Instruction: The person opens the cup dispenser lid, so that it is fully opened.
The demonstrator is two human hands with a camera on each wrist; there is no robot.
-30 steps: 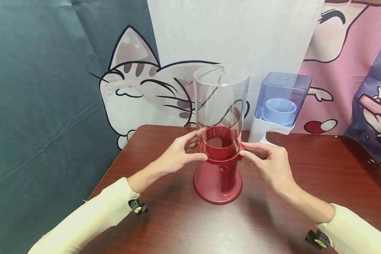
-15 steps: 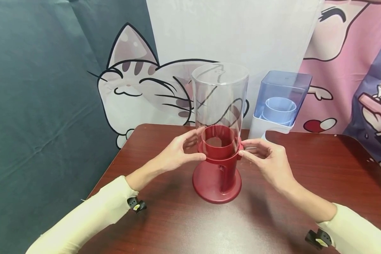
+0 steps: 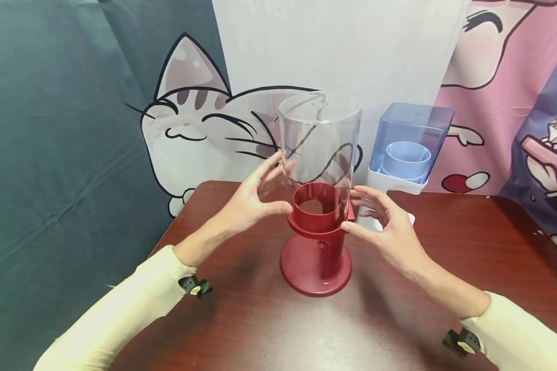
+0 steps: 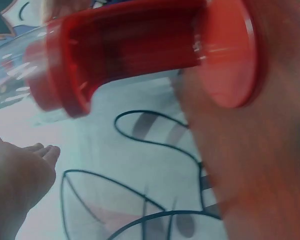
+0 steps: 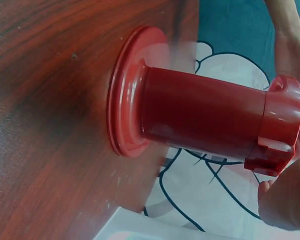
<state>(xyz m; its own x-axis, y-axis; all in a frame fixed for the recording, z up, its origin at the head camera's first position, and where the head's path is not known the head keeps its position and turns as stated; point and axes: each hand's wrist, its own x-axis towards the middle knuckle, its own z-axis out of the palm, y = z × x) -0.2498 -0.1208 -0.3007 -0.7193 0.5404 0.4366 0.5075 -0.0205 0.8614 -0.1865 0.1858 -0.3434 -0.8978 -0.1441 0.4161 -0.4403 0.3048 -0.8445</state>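
Observation:
A red stand with a round base stands upright on the table. Its upper ring carries a tall clear cylinder, open at the top, and a short red cup-like collar shows through the wall. My left hand is beside the cylinder's left side, fingers spread and extended, thumb near the ring; contact cannot be told. At the right of the ring is my right hand, fingers loosely bent near the cylinder and thumb at the ring's front. In the left wrist view the stand appears sideways, apart from the palm.
Behind to the right stands a white dispenser with a blue see-through square cover and a round inner part. The brown wooden table bears both. A printed cat cloth hangs behind the far edge.
Both hands have let go of the red ring. The left has risen along the cylinder and spread its fingers; the right has loosened its pinch and opened wider. The stand stays put.

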